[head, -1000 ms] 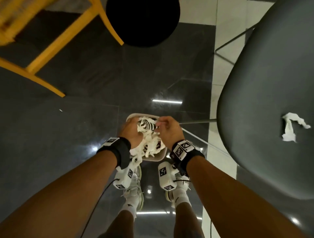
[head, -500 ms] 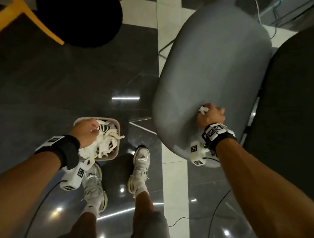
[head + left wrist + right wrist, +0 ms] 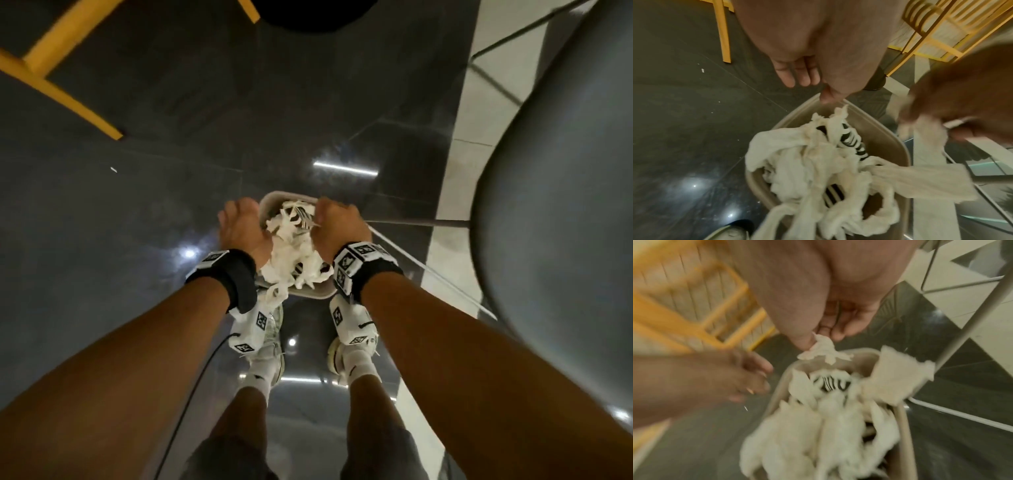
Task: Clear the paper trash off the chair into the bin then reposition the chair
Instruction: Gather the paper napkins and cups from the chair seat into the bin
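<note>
A beige bin (image 3: pixel 310 292) stands on the dark floor between my hands, heaped with white paper scraps (image 3: pixel 291 253) and some striped pieces. My right hand (image 3: pixel 330 219) hovers over its far right rim and pinches a small torn paper scrap (image 3: pixel 823 348) between thumb and fingers. My left hand (image 3: pixel 239 221) hangs over the bin's left rim (image 3: pixel 890 136) with fingers (image 3: pixel 795 76) relaxed, holding nothing. The grey chair (image 3: pixel 555 205) fills the right side; the part of its seat in view shows no paper.
Yellow wooden furniture legs (image 3: pixel 58 92) stand at the upper left, and a black round shape (image 3: pixel 308 13) at the top. My shoes (image 3: pixel 267 353) are just behind the bin. The chair's thin metal legs (image 3: pixel 418 222) run beside the bin's right edge. A cable (image 3: pixel 191 394) hangs from my left wrist.
My right hand left the chair seat, where it picked up the scrap, and came back over the bin with it. My left hand stayed by the bin.
</note>
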### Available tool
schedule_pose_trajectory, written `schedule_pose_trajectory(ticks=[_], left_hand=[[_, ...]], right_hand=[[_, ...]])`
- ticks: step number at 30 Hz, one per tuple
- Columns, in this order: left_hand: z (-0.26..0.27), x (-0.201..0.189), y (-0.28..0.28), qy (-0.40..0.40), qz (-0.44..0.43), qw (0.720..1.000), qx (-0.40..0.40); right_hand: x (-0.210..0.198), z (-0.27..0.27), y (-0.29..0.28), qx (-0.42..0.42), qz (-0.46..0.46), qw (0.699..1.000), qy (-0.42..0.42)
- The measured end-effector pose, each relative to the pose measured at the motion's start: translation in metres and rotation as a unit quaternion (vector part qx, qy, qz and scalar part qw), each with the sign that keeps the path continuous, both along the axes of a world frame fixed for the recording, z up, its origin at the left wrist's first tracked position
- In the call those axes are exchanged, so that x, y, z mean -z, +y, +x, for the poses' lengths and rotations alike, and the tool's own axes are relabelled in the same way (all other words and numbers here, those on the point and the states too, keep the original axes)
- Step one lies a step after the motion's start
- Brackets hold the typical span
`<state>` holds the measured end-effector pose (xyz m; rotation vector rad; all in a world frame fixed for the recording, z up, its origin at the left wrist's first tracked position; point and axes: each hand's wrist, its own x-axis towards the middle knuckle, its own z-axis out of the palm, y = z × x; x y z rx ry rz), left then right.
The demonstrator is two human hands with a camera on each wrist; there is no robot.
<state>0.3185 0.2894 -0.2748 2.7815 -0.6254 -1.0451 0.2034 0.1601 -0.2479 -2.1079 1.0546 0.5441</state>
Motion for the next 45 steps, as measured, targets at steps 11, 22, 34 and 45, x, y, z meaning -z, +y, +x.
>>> schedule_pose_trajectory(ticks=[11,22,34,45], left_hand=[[0.021,0.051,0.03,0.08,0.003,0.996,0.026],[0.018,0.062,0.027,0.121,-0.052,0.991,0.021],[0.023,0.063,0.04,0.164,-0.083,0.982,-0.031],[0.015,0.052,0.032,0.149,-0.069,0.986,-0.025]], right_hand=[[0.084,-0.006,0.038,-0.05,0.169,0.98,0.091],[0.091,-0.01,0.058,-0.138,0.159,0.977,0.038],[0.084,0.004,0.068,-0.189,-0.011,0.98,0.062],[0.07,-0.015,0.02,-0.265,-0.038,0.941,0.207]])
